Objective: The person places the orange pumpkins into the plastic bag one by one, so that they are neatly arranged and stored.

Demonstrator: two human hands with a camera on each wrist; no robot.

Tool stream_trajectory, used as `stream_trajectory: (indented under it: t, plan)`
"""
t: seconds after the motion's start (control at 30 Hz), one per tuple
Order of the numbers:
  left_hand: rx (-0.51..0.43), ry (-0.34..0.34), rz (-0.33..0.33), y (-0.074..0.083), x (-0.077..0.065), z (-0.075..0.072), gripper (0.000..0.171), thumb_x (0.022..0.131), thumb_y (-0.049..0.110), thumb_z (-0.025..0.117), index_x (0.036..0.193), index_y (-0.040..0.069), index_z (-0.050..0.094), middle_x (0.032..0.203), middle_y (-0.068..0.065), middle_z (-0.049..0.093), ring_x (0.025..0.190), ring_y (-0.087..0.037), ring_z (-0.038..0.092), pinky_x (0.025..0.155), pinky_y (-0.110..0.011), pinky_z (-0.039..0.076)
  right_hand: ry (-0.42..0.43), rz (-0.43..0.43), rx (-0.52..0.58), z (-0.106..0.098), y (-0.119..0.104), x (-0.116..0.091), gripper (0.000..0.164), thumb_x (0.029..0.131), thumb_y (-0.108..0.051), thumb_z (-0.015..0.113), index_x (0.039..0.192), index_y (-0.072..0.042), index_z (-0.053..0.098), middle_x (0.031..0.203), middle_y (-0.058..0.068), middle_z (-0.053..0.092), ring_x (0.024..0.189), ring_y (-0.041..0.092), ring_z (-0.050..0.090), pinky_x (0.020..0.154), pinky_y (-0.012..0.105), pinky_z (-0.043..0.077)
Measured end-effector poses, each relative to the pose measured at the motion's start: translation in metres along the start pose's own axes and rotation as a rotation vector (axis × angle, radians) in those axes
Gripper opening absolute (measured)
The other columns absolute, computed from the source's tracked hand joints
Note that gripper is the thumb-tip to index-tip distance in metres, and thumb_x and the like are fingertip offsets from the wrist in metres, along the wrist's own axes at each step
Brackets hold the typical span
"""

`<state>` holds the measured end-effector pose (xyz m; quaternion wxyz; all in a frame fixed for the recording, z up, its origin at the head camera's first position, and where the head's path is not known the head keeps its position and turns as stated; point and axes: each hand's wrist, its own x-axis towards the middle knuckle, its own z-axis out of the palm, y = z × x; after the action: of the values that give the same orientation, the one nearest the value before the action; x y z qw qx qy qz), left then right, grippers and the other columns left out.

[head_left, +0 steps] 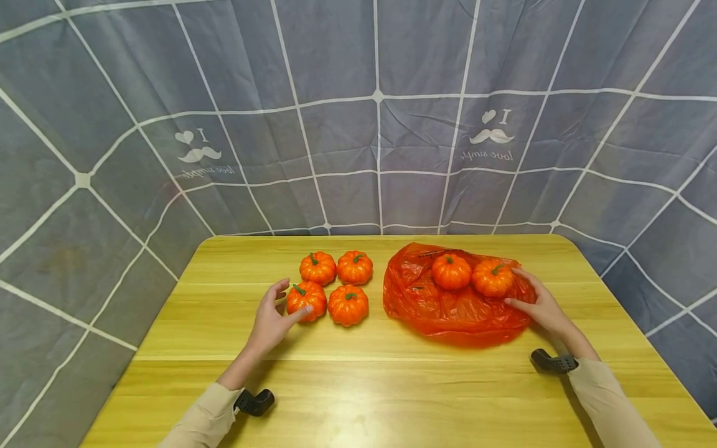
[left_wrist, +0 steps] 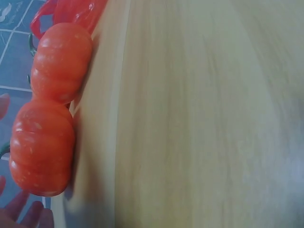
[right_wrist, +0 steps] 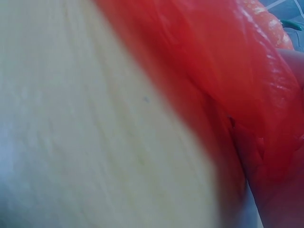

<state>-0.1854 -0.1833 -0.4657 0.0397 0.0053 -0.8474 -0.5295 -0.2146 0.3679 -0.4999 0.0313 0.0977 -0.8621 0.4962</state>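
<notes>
My left hand (head_left: 271,320) is at the front-left small orange pumpkin (head_left: 307,301), its thumb overlapping the pumpkin's front and the fingers spread at its left side. The left wrist view shows those fingertips (left_wrist: 33,213) just below the nearer pumpkin (left_wrist: 42,147). On the right, my right hand (head_left: 546,305) reaches over the edge of a crumpled red plastic bag (head_left: 431,317). Its thumb and fingers are spread beside the right-hand pumpkin (head_left: 493,278) lying on the bag. Red film fills much of the right wrist view and partly covers the hand (right_wrist: 280,199).
Another pumpkin (head_left: 450,271) lies on the bag, left of the first. Beside the left hand's pumpkin, more stand close together: back-left (head_left: 317,269), back-right (head_left: 355,267) and front-right (head_left: 348,305). A grey checked cloth (head_left: 347,137) hangs behind the wooden table (head_left: 358,379).
</notes>
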Motion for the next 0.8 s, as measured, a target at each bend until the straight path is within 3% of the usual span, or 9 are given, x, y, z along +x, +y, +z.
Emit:
stream_trajectory:
  t: [0.2, 0.33, 0.4, 0.5, 0.57, 0.67, 0.73, 0.8]
  plan:
    - [0.017, -0.028, -0.019, -0.004, 0.001, 0.003, 0.085, 0.077, 0.021, 0.08, 0.145, 0.002, 0.032, 0.143, -0.018, 0.04, 0.127, -0.035, 0.043, 0.107, -0.049, 0.039, 0.007, -0.006, -0.002, 0.0, 0.001, 0.0, 0.071, 0.089, -0.011, 0.066, 0.149, -0.004, 0.027, 0.15, 0.033, 0.02, 0.139, 0.008, 0.022, 0.09, -0.005, 0.021]
    - [0.008, -0.044, -0.029, -0.009, 0.002, 0.004, 0.088, 0.076, 0.022, 0.082, 0.145, 0.004, 0.032, 0.144, -0.017, 0.04, 0.128, -0.035, 0.044, 0.109, -0.048, 0.038, 0.01, -0.006, -0.011, 0.0, 0.001, 0.001, 0.072, 0.089, -0.011, 0.066, 0.149, -0.004, 0.027, 0.15, 0.033, 0.022, 0.14, 0.011, 0.022, 0.091, -0.005, 0.02]
    - [0.0, -0.052, -0.03, -0.011, 0.003, 0.004, 0.089, 0.075, 0.021, 0.083, 0.146, 0.004, 0.031, 0.145, -0.017, 0.039, 0.128, -0.036, 0.044, 0.11, -0.048, 0.037, 0.009, -0.005, -0.014, 0.0, 0.001, 0.001, 0.072, 0.089, -0.01, 0.066, 0.148, -0.003, 0.027, 0.15, 0.032, 0.022, 0.142, 0.023, 0.02, 0.091, -0.004, 0.02]
    - [0.001, -0.062, -0.03, -0.014, 0.005, 0.005, 0.089, 0.075, 0.021, 0.083, 0.145, 0.004, 0.032, 0.144, -0.018, 0.04, 0.127, -0.035, 0.047, 0.109, -0.046, 0.038, 0.01, 0.001, -0.01, -0.001, 0.0, 0.001, 0.073, 0.088, -0.008, 0.067, 0.148, -0.001, 0.027, 0.15, 0.032, 0.023, 0.142, 0.029, 0.021, 0.09, -0.005, 0.02]
    - [0.007, -0.064, -0.034, -0.015, 0.005, 0.005, 0.088, 0.074, 0.021, 0.083, 0.144, 0.004, 0.033, 0.142, -0.018, 0.043, 0.125, -0.035, 0.048, 0.107, -0.046, 0.039, 0.006, 0.002, -0.005, -0.001, -0.001, 0.001, 0.073, 0.087, -0.006, 0.067, 0.148, 0.0, 0.026, 0.151, 0.032, 0.022, 0.138, 0.043, 0.019, 0.09, -0.005, 0.019]
    - [0.031, -0.063, -0.044, -0.015, 0.005, 0.006, 0.086, 0.074, 0.024, 0.083, 0.143, 0.005, 0.035, 0.139, -0.018, 0.046, 0.122, -0.033, 0.05, 0.104, -0.045, 0.042, 0.004, 0.0, -0.009, -0.001, -0.002, 0.001, 0.074, 0.087, -0.005, 0.067, 0.148, 0.001, 0.025, 0.151, 0.033, 0.022, 0.136, 0.048, 0.018, 0.089, -0.005, 0.019]
    - [0.051, -0.056, -0.051, -0.014, 0.005, 0.006, 0.085, 0.074, 0.025, 0.083, 0.142, 0.005, 0.037, 0.138, -0.018, 0.046, 0.12, -0.033, 0.051, 0.102, -0.044, 0.043, 0.003, -0.001, -0.015, -0.001, -0.002, 0.001, 0.074, 0.087, -0.006, 0.067, 0.148, 0.001, 0.025, 0.15, 0.033, 0.022, 0.139, 0.041, 0.02, 0.09, -0.005, 0.019]
    - [0.066, -0.047, -0.056, -0.013, 0.005, 0.006, 0.084, 0.074, 0.026, 0.083, 0.142, 0.006, 0.038, 0.137, -0.018, 0.047, 0.116, -0.032, 0.053, 0.098, -0.042, 0.045, 0.007, -0.004, -0.01, -0.001, -0.001, 0.0, 0.073, 0.087, -0.006, 0.067, 0.148, 0.0, 0.026, 0.15, 0.032, 0.023, 0.14, 0.021, 0.025, 0.09, -0.005, 0.021]
